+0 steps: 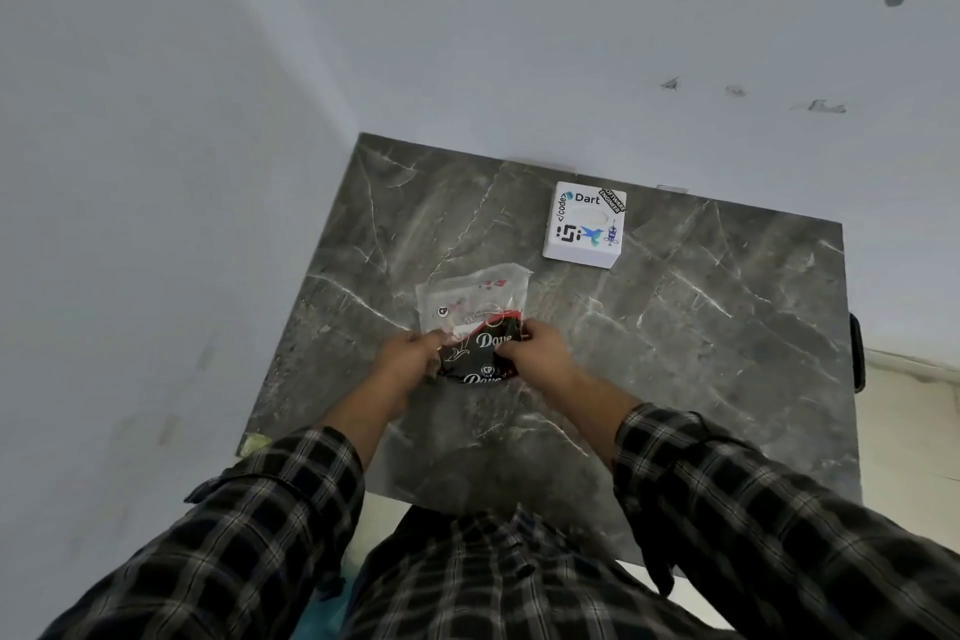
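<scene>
Seen from above, two forearms in dark checked sleeves point(291, 499) reach forward over a grey marble table point(727, 327). The hands sit close together with a black packet point(480, 353) between them; it carries white Dove lettering and a red edge. The left hand point(410, 353) has its fingers curled, pinching the near left edge of a clear plastic bag point(472, 296). The right hand point(535, 351) grips the packet's right side. The packet's far end lies inside the bag's mouth, and the rest of the bag lies flat on the table just beyond the hands. Farther on, beyond the right hand, stands a white box point(584, 226) covered in stickers, one reading Dart. A pale wall point(519, 42) with dark patches rises behind the table
</scene>
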